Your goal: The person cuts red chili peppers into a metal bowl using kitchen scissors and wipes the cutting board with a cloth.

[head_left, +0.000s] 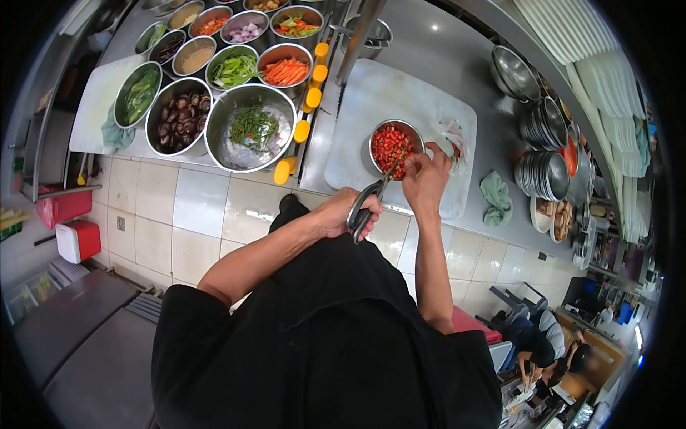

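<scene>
My left hand point(350, 214) grips a pair of scissors point(366, 204) by its dark handles, with the blades pointing up over the rim of a metal bowl point(373, 151). Chopped red chili point(391, 145) fills much of that bowl. Against its right side, my right hand point(426, 177) is closed in a pinch on what looks like a red chili, mostly hidden by the fingers, close to the blade tips. Under the bowl lies a white cutting board point(350, 107). Just beyond my right hand, a clear plastic bag point(451, 132) with red and green bits rests on the board.
Metal containers of cut vegetables stand to the left, including carrot strips point(284, 71), mushrooms point(183, 118) and a large pot point(214, 139) with green herbs. Yellow-capped bottles point(301, 131) line the counter gap. To the right are a green cloth point(496, 198) and stacked metal bowls point(541, 176).
</scene>
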The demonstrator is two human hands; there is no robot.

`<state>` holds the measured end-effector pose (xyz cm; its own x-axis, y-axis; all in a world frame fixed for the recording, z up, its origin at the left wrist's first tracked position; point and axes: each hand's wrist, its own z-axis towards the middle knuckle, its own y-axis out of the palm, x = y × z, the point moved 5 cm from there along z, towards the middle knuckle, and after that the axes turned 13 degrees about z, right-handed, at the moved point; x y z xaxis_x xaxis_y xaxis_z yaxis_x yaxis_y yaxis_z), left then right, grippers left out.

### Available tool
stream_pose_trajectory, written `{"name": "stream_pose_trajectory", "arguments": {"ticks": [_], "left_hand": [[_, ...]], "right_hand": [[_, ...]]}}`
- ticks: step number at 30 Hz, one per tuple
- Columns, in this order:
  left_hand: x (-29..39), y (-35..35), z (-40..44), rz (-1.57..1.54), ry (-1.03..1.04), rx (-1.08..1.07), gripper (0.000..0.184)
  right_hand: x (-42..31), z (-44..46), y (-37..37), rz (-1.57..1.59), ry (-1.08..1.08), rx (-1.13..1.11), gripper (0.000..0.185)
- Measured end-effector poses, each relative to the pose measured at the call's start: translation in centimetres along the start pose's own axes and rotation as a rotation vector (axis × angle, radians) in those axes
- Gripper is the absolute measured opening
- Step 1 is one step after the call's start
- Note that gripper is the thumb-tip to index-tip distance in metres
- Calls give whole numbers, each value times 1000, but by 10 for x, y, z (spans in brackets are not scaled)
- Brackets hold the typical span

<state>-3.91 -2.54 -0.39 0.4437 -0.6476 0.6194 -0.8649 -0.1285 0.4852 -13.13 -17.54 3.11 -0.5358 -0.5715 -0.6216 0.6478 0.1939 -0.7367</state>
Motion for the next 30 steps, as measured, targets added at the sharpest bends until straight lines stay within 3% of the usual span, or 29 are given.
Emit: {"name": "stream_pose_trajectory", "arguments": {"ticks": [3, 6, 10, 12, 15, 19, 21, 23, 26, 30], "left_hand": [[-4, -1, 0, -69, 10, -34, 28], [-7, -3, -1, -84, 10, -40, 28], [-14, -5, 7, -111, -35, -88, 27], [-13, -5, 7, -95, -14, -58, 26], [-12, -9, 1, -96, 11, 3, 26], [-15, -18, -4, -124, -4, 1, 27], [-13, -17, -4, -131, -1, -14, 27], [-12, -18, -5, -122, -3, -15, 27], [-11, -18, -2, -99, 0, 0, 27], [-10, -17, -1, -108, 3, 17, 27]], "right_hand": [[-13, 10, -9, -12, -51, 58, 7], [-47, 32, 0, 230, -133, 39, 12], [-132, 61, 46, 552, -406, -211, 15], [-165, 70, 57, 617, -442, -200, 18], [-159, 82, 29, 643, -428, -67, 20], [-26, 77, -9, 537, -25, 288, 16], [57, 57, -24, 261, 81, 433, 9], [120, 37, -29, -4, 248, 375, 9], [164, 14, -33, -156, 478, 362, 11], [178, 6, -37, -157, 444, 404, 18]]}}
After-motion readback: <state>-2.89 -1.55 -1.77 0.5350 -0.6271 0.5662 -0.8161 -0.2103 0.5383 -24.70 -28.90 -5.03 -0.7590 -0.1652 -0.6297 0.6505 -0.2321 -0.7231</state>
